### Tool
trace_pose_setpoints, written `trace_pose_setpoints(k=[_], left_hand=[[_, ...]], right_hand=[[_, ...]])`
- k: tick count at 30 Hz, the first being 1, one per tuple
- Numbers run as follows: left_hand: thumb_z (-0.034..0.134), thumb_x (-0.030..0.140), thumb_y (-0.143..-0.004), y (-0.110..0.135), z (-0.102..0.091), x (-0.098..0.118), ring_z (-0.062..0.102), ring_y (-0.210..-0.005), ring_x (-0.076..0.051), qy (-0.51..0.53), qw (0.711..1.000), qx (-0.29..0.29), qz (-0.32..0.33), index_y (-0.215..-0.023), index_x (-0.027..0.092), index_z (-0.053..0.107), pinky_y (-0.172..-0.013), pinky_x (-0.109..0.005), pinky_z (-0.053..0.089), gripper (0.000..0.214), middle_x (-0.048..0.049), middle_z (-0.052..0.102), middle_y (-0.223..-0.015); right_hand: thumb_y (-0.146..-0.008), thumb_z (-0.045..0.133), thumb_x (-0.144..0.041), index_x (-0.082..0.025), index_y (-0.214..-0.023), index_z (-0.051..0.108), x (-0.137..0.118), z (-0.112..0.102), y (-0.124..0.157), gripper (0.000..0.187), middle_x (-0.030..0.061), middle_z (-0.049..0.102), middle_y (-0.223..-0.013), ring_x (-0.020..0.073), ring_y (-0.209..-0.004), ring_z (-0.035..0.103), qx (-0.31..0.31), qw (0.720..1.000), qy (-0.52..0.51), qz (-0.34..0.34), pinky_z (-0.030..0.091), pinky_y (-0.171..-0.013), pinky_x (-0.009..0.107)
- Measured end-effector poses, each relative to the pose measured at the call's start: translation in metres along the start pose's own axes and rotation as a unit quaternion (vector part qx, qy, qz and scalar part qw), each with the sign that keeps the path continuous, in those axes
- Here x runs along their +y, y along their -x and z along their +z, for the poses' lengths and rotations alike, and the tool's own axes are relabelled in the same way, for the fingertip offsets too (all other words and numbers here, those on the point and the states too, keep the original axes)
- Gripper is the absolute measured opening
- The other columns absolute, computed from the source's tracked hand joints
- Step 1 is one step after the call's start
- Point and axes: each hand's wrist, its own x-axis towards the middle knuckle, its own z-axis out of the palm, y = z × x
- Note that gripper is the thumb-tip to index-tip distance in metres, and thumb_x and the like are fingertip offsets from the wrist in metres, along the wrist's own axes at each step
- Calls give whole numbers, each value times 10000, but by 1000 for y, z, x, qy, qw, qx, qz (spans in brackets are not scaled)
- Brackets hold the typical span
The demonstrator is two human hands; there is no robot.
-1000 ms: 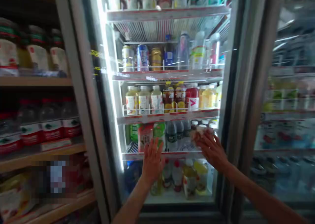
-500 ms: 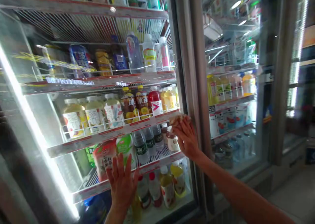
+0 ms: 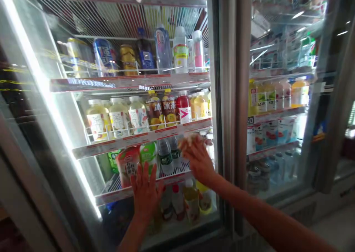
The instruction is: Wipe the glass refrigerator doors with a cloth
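Note:
A lit drinks fridge with a glass door (image 3: 180, 239) fills the view in front of me. My left hand (image 3: 146, 193) lies flat against the glass with its fingers spread, in front of the lower shelves. Higher and to the right, my right hand (image 3: 200, 165) presses a crumpled, light brown cloth (image 3: 190, 141) on the glass. The cloth is partly hidden under the fingers and blurred. Behind it are water bottles (image 3: 165, 157), and behind the left fingertips stands a red drink pack (image 3: 128, 163).
Shelves behind the glass hold bottled tea (image 3: 97, 121), a red bottle (image 3: 183, 106) and cans (image 3: 104, 56). A metal door frame (image 3: 238, 96) rises to the right of my right hand. Beyond it stands another glass-fronted fridge with bottles (image 3: 299, 91). A bright light strip (image 3: 55, 111) runs down the left side.
My right hand has slid the cloth left across the glass, away from the door's right edge. My left hand stays in about the same place on the glass. The view has turned slightly left.

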Motion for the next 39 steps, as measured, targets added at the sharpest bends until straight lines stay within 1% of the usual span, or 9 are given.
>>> trace_pose_setpoints(k=[3, 8, 13, 18, 24, 27, 30, 34, 39], left_hand=[[554, 247, -822, 1, 0, 0, 110, -1400, -274, -1, 1000, -3, 2, -1441, 243, 125, -1127, -514, 136, 753, -87, 130, -1521], [545, 255, -828, 2, -1, -1, 98, -1402, -273, 6, 1000, 1, -3, -1441, 244, 126, -1129, -518, 115, 744, -85, 125, -1522], [521, 223, -832, 2, -3, -4, 87, -1405, -256, 5, 1000, 1, 14, -1441, 231, 134, -1138, -492, 101, 722, -70, 101, -1526], [538, 216, -821, 4, -2, -6, 105, -1402, -260, 13, 1000, 7, 10, -1438, 238, 165, -1139, -491, 106, 721, -80, 151, -1519], [495, 148, -830, -7, -12, 15, 207, -1382, -242, 98, 993, 52, -32, -1394, 221, 291, -1112, -493, 222, 605, -114, 347, -1444], [436, 122, -847, -25, -19, 33, 350, -1316, -203, 218, 974, 61, -8, -1357, 208, 345, -1041, -414, 375, 525, -104, 465, -1353], [391, 142, -871, -48, -20, 44, 369, -1304, -194, 274, 961, 43, -6, -1346, 197, 357, -1031, -411, 396, 479, -102, 487, -1335], [415, 194, -880, -74, -6, 55, 286, -1351, -219, 230, 971, 61, -11, -1376, 175, 306, -1056, -449, 359, 508, -132, 432, -1384], [426, 153, -869, -71, 13, 42, 237, -1372, -222, 124, 987, 100, 11, -1367, 174, 336, -1075, -443, 323, 507, -138, 424, -1391]], right_hand=[[-828, 438, -163, -220, -1101, 617, -15, 7, 3, 331, 16, 570, -1258, 165, -1386, 198, -54, 992, -32, -107, 151, -1158, 394], [-823, 421, -166, -162, -1175, 581, -26, 11, -19, 387, 90, 468, -1366, 220, -1396, 164, 19, 998, -10, 51, 182, -1135, 463], [-832, 448, -172, -211, -1084, 625, -33, 17, -7, 310, 13, 572, -1260, 172, -1372, 238, -21, 993, -46, -103, 139, -1164, 410], [-837, 392, -144, -139, -1147, 595, -18, 12, -12, 371, 128, 480, -1346, 246, -1374, 234, 52, 997, -14, 51, 222, -1116, 492], [-871, 465, -193, -221, -1045, 629, -48, 34, 14, 241, 18, 615, -1189, 159, -1300, 371, -26, 987, -105, -122, 323, -1099, 369], [-882, 470, -219, -207, -1049, 619, -54, 41, 4, 224, 43, 642, -1124, 156, -1254, 432, -27, 982, -145, -116, 379, -1065, 372], [-899, 416, -191, -182, -1048, 604, -44, 34, -14, 240, 77, 632, -1137, 160, -1253, 438, 15, 980, -158, -118, 381, -1060, 385], [-862, 480, -181, -193, -945, 590, -16, 19, -25, 139, 86, 549, -1276, 213, -1321, 354, 68, 991, -93, -68, 230, -1119, 487], [-840, 472, -149, -190, -1100, 541, 6, 20, -27, 272, 101, 466, -1369, 219, -1352, 300, 107, 994, -20, 33, 190, -1124, 481]])
